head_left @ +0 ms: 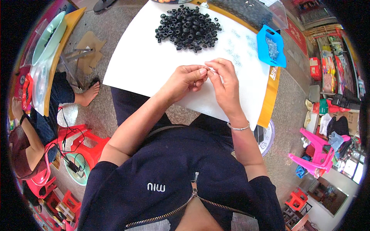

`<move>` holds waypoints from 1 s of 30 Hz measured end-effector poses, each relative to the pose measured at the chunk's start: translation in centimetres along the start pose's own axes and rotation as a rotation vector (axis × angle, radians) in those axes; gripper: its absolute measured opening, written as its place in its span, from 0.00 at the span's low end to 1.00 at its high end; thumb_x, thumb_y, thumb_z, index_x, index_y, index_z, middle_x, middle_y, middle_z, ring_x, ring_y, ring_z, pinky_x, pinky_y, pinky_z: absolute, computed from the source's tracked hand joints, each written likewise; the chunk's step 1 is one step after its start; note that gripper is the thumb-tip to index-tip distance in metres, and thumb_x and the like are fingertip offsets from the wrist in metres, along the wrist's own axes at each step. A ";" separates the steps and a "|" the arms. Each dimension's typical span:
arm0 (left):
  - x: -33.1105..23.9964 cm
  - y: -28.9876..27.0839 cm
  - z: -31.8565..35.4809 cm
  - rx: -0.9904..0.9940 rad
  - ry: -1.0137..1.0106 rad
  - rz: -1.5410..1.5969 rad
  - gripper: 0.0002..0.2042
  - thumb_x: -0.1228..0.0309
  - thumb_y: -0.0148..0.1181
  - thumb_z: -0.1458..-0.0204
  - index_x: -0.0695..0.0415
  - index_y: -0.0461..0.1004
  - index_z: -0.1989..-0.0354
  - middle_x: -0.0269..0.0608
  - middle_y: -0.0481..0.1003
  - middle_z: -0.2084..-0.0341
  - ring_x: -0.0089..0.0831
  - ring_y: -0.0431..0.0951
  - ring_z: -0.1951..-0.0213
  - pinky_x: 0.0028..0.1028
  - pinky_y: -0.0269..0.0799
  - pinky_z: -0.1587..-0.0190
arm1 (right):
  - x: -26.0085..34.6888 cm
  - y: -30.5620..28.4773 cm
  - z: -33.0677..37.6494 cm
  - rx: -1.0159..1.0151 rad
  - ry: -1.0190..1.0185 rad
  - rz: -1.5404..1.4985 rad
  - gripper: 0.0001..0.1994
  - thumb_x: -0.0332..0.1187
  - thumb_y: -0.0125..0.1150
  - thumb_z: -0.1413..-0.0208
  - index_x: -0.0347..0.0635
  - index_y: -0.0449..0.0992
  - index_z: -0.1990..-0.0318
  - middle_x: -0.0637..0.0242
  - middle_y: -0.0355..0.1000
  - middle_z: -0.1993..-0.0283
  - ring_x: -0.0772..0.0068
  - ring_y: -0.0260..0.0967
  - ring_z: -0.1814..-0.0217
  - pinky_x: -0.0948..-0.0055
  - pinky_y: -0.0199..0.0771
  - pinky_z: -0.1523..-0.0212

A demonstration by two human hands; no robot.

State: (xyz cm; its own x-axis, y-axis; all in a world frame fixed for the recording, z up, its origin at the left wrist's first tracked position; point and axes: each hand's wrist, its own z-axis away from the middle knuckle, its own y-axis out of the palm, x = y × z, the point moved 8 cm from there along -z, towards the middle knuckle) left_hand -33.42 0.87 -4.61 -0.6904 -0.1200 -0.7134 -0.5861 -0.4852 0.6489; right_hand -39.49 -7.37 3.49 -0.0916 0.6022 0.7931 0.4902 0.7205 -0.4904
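So the left hand has thumb pressed to forefinger, the right hand curls in at its tips; can't tell what's pinched. Beyond on the white sheet: a blue bin of silvery bits, heaped black parts. Clear box with dark pieces farther back, pink stool off right.

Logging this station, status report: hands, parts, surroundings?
Left hand pinched, right hand close against it; any held piece too small to tell. Small black parts, many ring-shaped, heaped beyond. Blue plastic bin farther right, apart.
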 end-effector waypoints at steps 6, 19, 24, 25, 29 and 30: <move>0.4 -0.4 0.0 0.034 -0.027 0.164 0.10 0.66 0.53 0.42 0.61 0.74 0.67 0.28 0.67 0.78 0.15 0.58 0.80 0.17 0.55 0.78 | -1.5 2.4 0.6 0.048 0.126 -0.313 0.11 0.28 0.47 0.39 0.36 0.73 0.54 0.64 0.67 0.51 0.75 0.64 0.52 0.77 0.64 0.49; -0.3 0.1 0.0 0.159 -0.022 0.279 0.17 0.56 0.53 0.43 0.61 0.70 0.65 0.30 0.67 0.79 0.17 0.59 0.79 0.17 0.56 0.78 | -2.5 2.6 0.5 0.062 0.238 -0.473 0.11 0.23 0.55 0.45 0.36 0.73 0.54 0.70 0.67 0.59 0.83 0.66 0.60 0.80 0.65 0.53; 0.1 -0.2 -0.4 0.149 -0.025 0.243 0.17 0.56 0.51 0.42 0.61 0.70 0.65 0.31 0.67 0.79 0.18 0.59 0.79 0.19 0.56 0.78 | -1.8 1.5 -0.4 0.007 0.161 -0.349 0.10 0.23 0.58 0.50 0.36 0.73 0.59 0.67 0.68 0.59 0.79 0.65 0.61 0.78 0.67 0.56; 0.2 -0.4 -0.5 0.149 -0.022 0.249 0.17 0.56 0.50 0.42 0.60 0.70 0.65 0.32 0.67 0.80 0.19 0.59 0.79 0.20 0.57 0.77 | -1.5 1.2 -0.5 -0.007 0.135 -0.308 0.10 0.23 0.59 0.53 0.36 0.74 0.60 0.65 0.68 0.60 0.76 0.66 0.62 0.76 0.68 0.57; 0.3 -0.2 0.4 0.099 -0.079 0.279 0.19 0.55 0.47 0.40 0.62 0.70 0.58 0.33 0.67 0.78 0.19 0.59 0.78 0.20 0.57 0.76 | -0.6 0.1 -0.8 -0.025 0.096 -0.211 0.10 0.24 0.60 0.52 0.36 0.73 0.60 0.64 0.69 0.61 0.75 0.67 0.63 0.76 0.69 0.58; 0.1 0.3 0.7 0.124 -0.080 0.263 0.20 0.55 0.45 0.40 0.63 0.69 0.55 0.33 0.68 0.76 0.19 0.60 0.78 0.20 0.57 0.76 | -0.8 -0.6 -1.4 -0.036 0.084 -0.202 0.10 0.24 0.60 0.52 0.36 0.73 0.60 0.64 0.69 0.61 0.75 0.67 0.63 0.76 0.69 0.58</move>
State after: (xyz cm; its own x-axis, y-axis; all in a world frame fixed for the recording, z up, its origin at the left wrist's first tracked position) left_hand -33.98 1.25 -4.29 -0.8538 -0.1571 -0.4964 -0.4265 -0.3359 0.8398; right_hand -38.48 -8.78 3.71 -0.1194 0.4147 0.9021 0.4999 0.8101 -0.3062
